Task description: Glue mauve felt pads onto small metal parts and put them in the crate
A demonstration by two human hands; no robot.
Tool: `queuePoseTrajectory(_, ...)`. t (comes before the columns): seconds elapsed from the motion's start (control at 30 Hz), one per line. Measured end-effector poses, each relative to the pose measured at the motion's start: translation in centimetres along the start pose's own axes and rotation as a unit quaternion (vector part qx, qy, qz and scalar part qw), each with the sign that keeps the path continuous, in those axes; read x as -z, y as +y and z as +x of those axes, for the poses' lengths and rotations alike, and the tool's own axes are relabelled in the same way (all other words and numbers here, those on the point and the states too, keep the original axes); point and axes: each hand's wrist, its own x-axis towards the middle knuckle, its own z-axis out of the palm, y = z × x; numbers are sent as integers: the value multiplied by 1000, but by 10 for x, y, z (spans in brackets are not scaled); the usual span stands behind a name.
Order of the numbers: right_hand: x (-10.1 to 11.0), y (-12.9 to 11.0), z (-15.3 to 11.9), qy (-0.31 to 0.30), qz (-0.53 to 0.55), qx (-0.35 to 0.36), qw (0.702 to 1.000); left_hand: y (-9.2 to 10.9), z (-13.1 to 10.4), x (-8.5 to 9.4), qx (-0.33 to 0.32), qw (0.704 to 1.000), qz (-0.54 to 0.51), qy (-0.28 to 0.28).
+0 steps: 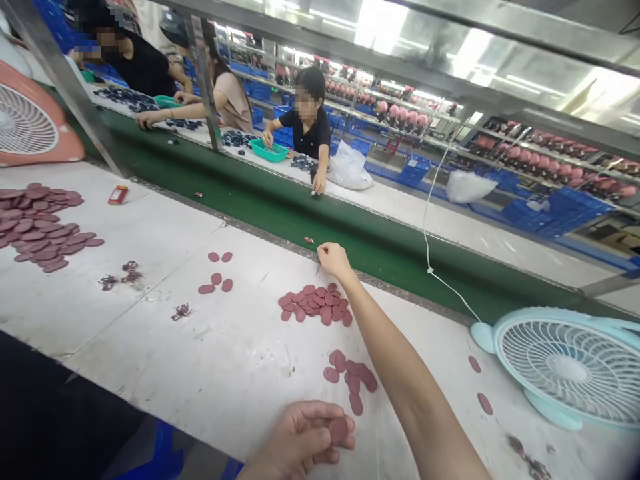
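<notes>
Pinching the flat maroon oval disc (339, 432) at lower centre, your left hand (303, 432) likely does best with a light grip. Your right hand (333, 259) curls by the long green belt (260, 203), mid-frame; whether it holds anything, I cannot tell.
</notes>
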Motion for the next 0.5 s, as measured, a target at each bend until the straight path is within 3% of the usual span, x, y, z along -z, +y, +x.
queuePoseTrajectory(0.13,-18,-6,33,22,-55,4,998,-3,6,5,2,1000,4,-18)
queuePoseTrajectory(0.3,-15,-15,44,39,-94,-12,995,-2,5,-1,-10,1000,10,-11)
queuePoseTrajectory(0.4,-2,-25,24,41,-82,-13,996,1,1,-5,-13,1000,9,11)
queuePoseTrajectory(0.5,18,-31,-42,26,-38,-3,999,4,-2,-7,-19,999,-2,25)
